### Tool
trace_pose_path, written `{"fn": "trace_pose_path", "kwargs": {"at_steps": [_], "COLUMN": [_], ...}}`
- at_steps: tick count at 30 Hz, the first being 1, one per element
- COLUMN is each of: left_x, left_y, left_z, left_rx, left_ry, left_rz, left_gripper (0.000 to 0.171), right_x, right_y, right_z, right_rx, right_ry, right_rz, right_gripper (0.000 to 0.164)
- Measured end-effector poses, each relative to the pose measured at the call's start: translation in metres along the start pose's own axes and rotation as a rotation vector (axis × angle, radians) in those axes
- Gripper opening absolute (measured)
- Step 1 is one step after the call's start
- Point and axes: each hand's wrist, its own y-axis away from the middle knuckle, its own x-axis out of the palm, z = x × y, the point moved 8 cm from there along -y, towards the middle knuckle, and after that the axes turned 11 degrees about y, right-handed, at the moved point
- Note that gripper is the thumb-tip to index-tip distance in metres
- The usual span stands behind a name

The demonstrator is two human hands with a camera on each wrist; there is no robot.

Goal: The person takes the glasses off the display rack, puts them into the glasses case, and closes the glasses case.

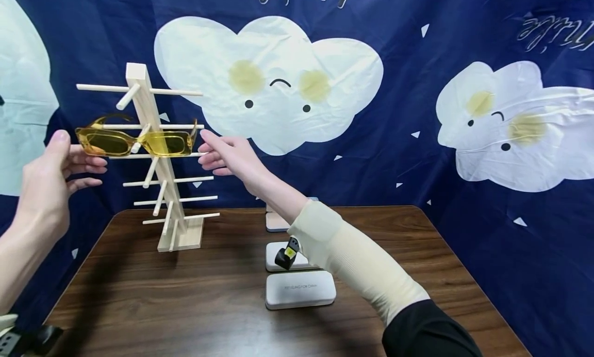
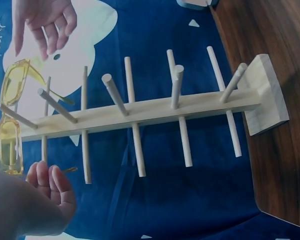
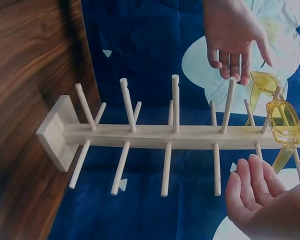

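Observation:
Yellow sunglasses (image 1: 165, 144) with a clear amber frame hang on the second row of pegs from the top of a wooden display stand (image 1: 163, 166). A front peg sits at their nose bridge. My left hand (image 1: 48, 184) is beside the left lens, thumb and fingers apart and relaxed, with a fingertip partly behind the frame. My right hand (image 1: 232, 158) is just off the right end of the glasses, fingers loosely extended. In the right wrist view, both hands flank the sunglasses (image 3: 285, 122) without gripping them; whether a fingertip brushes the frame is unclear.
On the brown wooden table (image 1: 209, 305), white glasses cases (image 1: 300, 290) lie in a column right of the stand, partly hidden by my right forearm. Pegs jut out in several rows from the stand. A blue cloth (image 1: 403, 140) with cloud faces hangs behind.

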Motion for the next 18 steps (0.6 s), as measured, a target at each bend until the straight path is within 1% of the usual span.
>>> {"fn": "trace_pose_path", "kwargs": {"at_steps": [3,6,12,14,18], "left_x": [0.003,0.005,0.011,0.013,0.014], "left_y": [-0.002,-0.002,-0.001,-0.001,-0.001], "left_z": [0.0,0.0,0.0,-0.001,-0.003], "left_rx": [-0.012,-0.022,-0.017,-0.01,-0.005], "left_ry": [0.02,0.024,0.077,0.09,0.081], "left_rz": [-0.001,-0.006,-0.032,-0.052,-0.09], "left_gripper": [0.04,0.039,0.033,0.035,0.043], "right_x": [0.003,0.005,0.012,0.013,0.014], "right_y": [-0.003,-0.005,-0.005,-0.005,-0.005], "right_z": [0.002,0.002,0.006,0.008,0.011], "right_rx": [0.023,0.045,0.04,0.038,0.036], "right_ry": [-0.011,-0.024,-0.055,-0.05,-0.037], "right_rz": [0.004,0.003,0.005,0.009,0.024], "right_gripper": [0.053,0.049,0.041,0.04,0.039]}}
